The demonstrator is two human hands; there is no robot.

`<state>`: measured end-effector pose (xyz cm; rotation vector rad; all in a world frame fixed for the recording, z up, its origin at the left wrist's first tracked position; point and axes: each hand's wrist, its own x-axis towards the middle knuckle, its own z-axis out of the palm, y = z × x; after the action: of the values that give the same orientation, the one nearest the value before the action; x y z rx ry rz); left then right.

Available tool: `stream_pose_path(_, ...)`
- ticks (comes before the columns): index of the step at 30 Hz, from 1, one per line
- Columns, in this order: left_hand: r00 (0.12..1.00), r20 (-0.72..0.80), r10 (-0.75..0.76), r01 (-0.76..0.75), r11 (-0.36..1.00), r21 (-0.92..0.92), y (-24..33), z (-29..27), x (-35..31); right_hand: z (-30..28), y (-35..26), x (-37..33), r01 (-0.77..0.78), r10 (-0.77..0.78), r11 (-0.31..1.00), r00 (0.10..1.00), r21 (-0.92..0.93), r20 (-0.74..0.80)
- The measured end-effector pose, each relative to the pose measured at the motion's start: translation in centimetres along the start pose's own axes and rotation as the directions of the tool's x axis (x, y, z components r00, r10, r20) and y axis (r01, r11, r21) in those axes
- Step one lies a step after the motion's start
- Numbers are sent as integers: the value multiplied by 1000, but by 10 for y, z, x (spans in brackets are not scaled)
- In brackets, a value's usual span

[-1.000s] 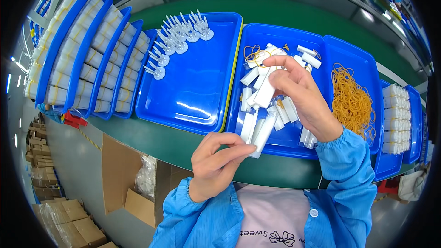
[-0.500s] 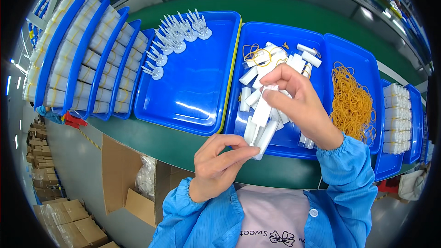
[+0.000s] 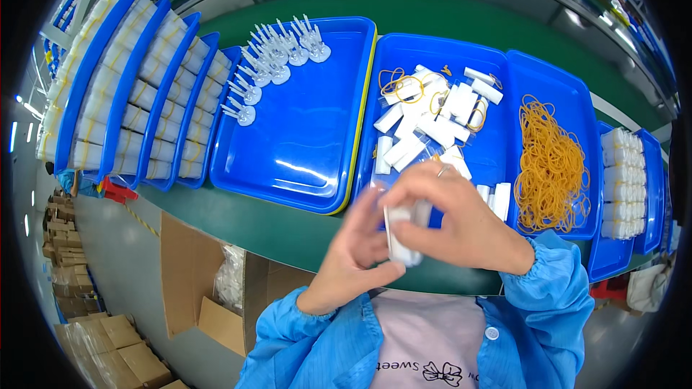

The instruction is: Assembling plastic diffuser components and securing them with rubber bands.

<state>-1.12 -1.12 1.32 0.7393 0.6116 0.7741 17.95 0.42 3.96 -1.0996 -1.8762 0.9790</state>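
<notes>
Close to my body, over the table's front edge, both hands are around a small bundle of white oblong pieces (image 3: 404, 236). My right hand (image 3: 458, 220) is closed on it from above, fingers curled over and thumb along its near side. My left hand (image 3: 353, 248) is around the left and lower side, its thumb by the bottom end; its fingers are blurred by motion. Behind the hands, a blue tray (image 3: 476, 54) holds a loose heap of white oblong pieces (image 3: 436, 119) with some rubber bands among them.
To the right, another blue tray (image 3: 569, 75) bears a pile of yellow rubber bands (image 3: 551, 166). Farther left is a blue tray (image 3: 288, 151) with spiky clear plastic parts (image 3: 270, 65). Stacked trays of banded white bundles (image 3: 140, 90) stand far left. An open carton (image 3: 184, 266) sits below.
My right hand has come down and nearer to my body, bringing its white piece to those at my left hand. The left fingers have shifted around the bundle.
</notes>
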Motion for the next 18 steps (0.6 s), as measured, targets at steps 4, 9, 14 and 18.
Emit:
stream_pose_path(4, 908, 349, -230, 341, 890, -302, -13, -21, 7, -19, 3, 5, -15, 10, 972, 1000, 235, 22)
stream_pose_path(9, 973, 159, -166, 197, 958, -210, -7, -15, 6, -84, 65, 11, -324, -62, 644, 880, -693, -470)
stream_pose_path(14, 998, 67, 4, 7, 987, -161, -3, -7, 9, -82, 108, 2, -399, -43, 360, 896, -843, -443)
stream_pose_path(18, 985, -25, 171, -167, 978, 126, -14, -18, 6, -77, 89, 3, -379, -113, 488, 866, -786, -488)
